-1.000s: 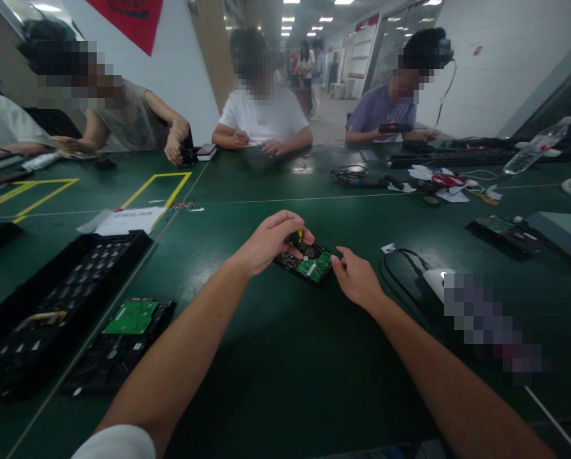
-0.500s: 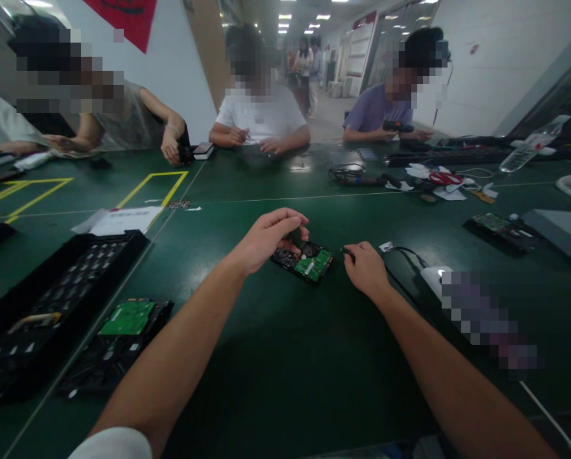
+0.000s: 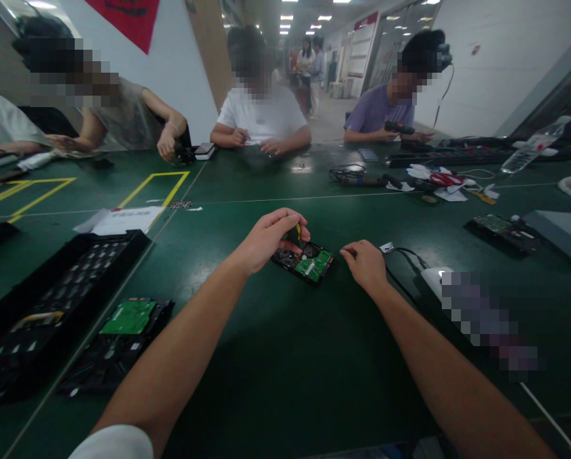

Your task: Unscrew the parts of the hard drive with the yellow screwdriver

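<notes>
A black hard drive [image 3: 304, 260] with a green circuit board facing up lies on the green table [image 3: 285, 357] in front of me. My left hand [image 3: 266, 239] hovers over its far left corner, fingers curled round a small tool with a yellow tip [image 3: 298, 228] pointed down at the drive. My right hand [image 3: 368, 266] rests on the table just right of the drive, apart from it, with fingertips pinched together on something too small to make out.
Another hard drive [image 3: 123, 331] lies at my near left beside a long black tray [image 3: 51, 299]. A black cable [image 3: 403, 255] and a white device [image 3: 433, 277] sit at right, with another drive [image 3: 500, 226] beyond. Three people sit across the table.
My right hand has left the drive's right edge and moved a little right onto the table. My left hand stays over the drive with the tool.
</notes>
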The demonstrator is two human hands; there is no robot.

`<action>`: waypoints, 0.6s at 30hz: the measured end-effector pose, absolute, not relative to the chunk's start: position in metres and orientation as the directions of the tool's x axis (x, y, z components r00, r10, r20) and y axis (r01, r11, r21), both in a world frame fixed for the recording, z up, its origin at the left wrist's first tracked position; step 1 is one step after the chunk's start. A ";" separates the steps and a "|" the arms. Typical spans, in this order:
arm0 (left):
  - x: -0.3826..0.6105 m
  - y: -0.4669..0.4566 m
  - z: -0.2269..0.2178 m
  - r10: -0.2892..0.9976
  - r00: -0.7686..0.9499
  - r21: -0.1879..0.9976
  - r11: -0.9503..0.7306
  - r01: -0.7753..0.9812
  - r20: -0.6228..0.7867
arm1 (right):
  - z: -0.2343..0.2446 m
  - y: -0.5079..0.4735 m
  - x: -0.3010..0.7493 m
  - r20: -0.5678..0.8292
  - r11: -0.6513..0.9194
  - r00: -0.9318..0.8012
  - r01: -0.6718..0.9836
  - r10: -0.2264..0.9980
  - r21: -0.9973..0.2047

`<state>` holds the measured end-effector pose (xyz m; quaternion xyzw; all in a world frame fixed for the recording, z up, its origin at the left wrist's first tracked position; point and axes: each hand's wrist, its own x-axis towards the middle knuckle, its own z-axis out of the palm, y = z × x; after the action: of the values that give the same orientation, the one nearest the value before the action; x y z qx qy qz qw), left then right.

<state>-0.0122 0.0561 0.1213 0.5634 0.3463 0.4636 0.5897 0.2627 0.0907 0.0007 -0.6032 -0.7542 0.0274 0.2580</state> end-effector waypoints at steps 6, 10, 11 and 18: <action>-0.013 0.057 0.121 0.935 0.338 0.987 -0.059 -0.146 0.106 | 0.003 0.094 0.259 0.356 0.241 -0.109 0.905 0.928 -0.350; -0.013 0.057 0.120 0.935 0.338 0.987 -0.062 -0.147 0.109 | 0.003 0.092 0.260 0.349 0.231 -0.106 0.912 0.931 -0.339; -0.013 0.057 0.120 0.935 0.337 0.987 -0.061 -0.148 0.108 | 0.003 0.091 0.260 0.351 0.229 -0.103 0.912 0.931 -0.340; -0.014 0.058 0.121 0.935 0.340 0.988 -0.053 -0.143 0.099 | 0.005 0.093 0.264 0.331 0.178 -0.049 0.911 0.942 -0.373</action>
<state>-0.0135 0.0579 0.1207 0.5651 0.3506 0.4550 0.5922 0.2635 0.0928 0.0053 -0.6402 -0.7236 0.0307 0.2563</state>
